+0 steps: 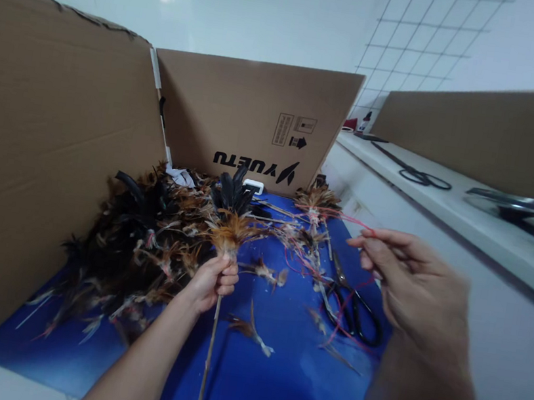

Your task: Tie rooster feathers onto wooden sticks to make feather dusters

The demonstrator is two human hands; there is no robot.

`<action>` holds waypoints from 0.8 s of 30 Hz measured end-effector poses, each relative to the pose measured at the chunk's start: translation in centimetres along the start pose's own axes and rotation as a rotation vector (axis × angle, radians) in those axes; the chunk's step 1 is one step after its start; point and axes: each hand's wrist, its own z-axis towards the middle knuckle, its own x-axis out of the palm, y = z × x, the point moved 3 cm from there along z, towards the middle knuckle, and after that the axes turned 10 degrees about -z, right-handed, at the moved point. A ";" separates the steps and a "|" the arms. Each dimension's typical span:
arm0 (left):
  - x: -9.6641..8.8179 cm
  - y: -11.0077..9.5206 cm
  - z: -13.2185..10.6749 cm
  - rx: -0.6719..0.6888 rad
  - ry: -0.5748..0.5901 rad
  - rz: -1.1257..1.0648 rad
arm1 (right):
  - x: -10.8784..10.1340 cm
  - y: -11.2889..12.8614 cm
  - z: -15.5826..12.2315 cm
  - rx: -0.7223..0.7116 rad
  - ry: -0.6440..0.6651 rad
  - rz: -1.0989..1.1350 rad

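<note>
My left hand (213, 283) is wrapped round the stick of a feather duster (230, 233), just below its brown and black feathers. The thin stick runs down from the fist toward the bottom edge of the view. Off to the right, my right hand (409, 283) pinches a red string (351, 219) between thumb and fingers. That string stretches left toward the feathers at the back, and loose loops of it hang below the hand. Beneath them lie black-handled scissors (355, 315), with string across the handles.
A pile of loose feathers (140, 255) covers the left of the blue tabletop (280, 387). More feather bunches (317, 202) lie at the back right. Cardboard panels (250, 105) wall the left and rear. Another pair of scissors (424, 178) rests on a white ledge (354, 145).
</note>
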 end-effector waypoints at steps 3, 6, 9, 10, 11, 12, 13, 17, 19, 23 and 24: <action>0.0 0.1 0.0 0.004 -0.021 0.007 | -0.7 1.6 -0.7 -0.062 -0.113 -0.029; 0.0 0.1 0.0 0.004 -0.022 0.003 | -1.2 3.1 -1.6 -0.083 -0.202 -0.104; 0.2 0.2 0.0 -0.002 0.004 -0.003 | -1.5 4.3 -2.5 -0.057 -0.255 -0.207; 0.2 0.2 0.0 -0.006 0.012 -0.004 | -1.6 4.6 -2.7 -0.054 -0.270 -0.240; 0.3 0.3 0.0 -0.008 0.017 -0.003 | -1.7 4.9 -2.9 -0.054 -0.283 -0.276; 0.3 0.3 0.0 -0.011 0.018 -0.002 | -1.7 5.1 -3.1 -0.061 -0.299 -0.317; 0.3 0.4 0.0 -0.017 0.018 0.001 | -1.7 5.2 -3.3 -0.074 -0.308 -0.367; 0.5 1.0 0.0 -0.059 0.017 0.017 | 0.0 3.7 -4.0 -0.080 -0.005 -0.546; 0.7 1.4 0.0 -0.077 0.025 0.034 | 1.9 2.0 -4.7 -0.068 0.288 -0.551; 0.8 2.1 0.0 -0.112 0.033 0.072 | 5.1 -1.7 -6.5 -0.065 0.563 -0.519; 0.8 2.3 0.0 -0.118 0.028 0.079 | 5.6 -2.5 -6.8 -0.069 0.586 -0.520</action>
